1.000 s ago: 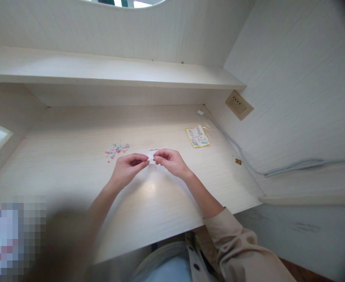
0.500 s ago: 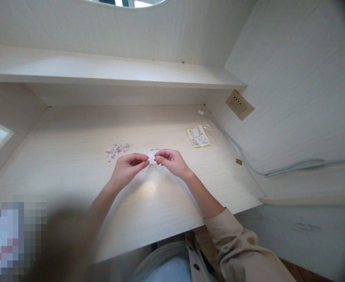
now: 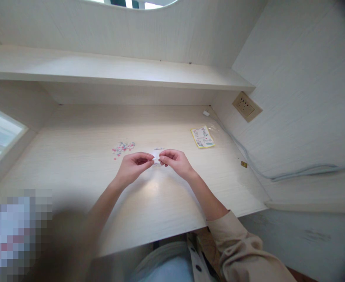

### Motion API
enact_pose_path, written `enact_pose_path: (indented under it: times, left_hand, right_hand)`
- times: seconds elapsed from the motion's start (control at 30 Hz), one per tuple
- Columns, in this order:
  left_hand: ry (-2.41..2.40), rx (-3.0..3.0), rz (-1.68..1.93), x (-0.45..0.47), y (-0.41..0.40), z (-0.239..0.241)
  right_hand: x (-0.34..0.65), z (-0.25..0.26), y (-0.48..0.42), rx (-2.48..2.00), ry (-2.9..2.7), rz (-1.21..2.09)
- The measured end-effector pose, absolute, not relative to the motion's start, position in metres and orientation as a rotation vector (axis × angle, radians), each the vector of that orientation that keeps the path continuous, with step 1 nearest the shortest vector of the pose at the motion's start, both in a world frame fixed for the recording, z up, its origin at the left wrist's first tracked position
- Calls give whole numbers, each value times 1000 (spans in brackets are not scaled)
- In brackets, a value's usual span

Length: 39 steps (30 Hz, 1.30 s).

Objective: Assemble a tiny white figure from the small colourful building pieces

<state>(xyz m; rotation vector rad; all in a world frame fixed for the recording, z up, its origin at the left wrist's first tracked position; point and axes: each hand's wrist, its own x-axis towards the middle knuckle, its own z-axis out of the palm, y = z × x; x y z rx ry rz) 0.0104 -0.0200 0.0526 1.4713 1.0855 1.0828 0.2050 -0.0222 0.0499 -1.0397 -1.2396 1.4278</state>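
My left hand (image 3: 135, 167) and my right hand (image 3: 177, 161) face each other above the middle of the desk, both with thumb and fingers pinched. Between the two pinches shows a small white piece (image 3: 156, 158), too small to name; its left end meets my left fingertips and its right end comes close to my right ones. Under the fingers lies a white sheet or card (image 3: 157, 152), mostly hidden by the hands. Left of my left hand, small pink, blue and white pieces (image 3: 123, 148) are scattered in a loose heap.
A printed sheet with a yellow border (image 3: 202, 137) lies to the right, beside clear plastic. A grey cable (image 3: 243, 149) runs along the right wall under a socket (image 3: 247, 106). Near it sits a small brown-gold item (image 3: 244, 164). A shelf (image 3: 116, 72) overhangs the desk's back.
The whole view has shifted slightly, so everything appears a little further right. My hands keep nearly the same pinched pose over the white sheet.
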Motion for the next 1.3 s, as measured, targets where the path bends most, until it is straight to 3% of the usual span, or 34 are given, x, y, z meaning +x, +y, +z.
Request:
enact_pose_path:
  times: [1.3]
  left_hand:
    - [894,1413,1136,17,-25,55]
  right_hand:
    - [203,38,-29,-930,-1147,1490]
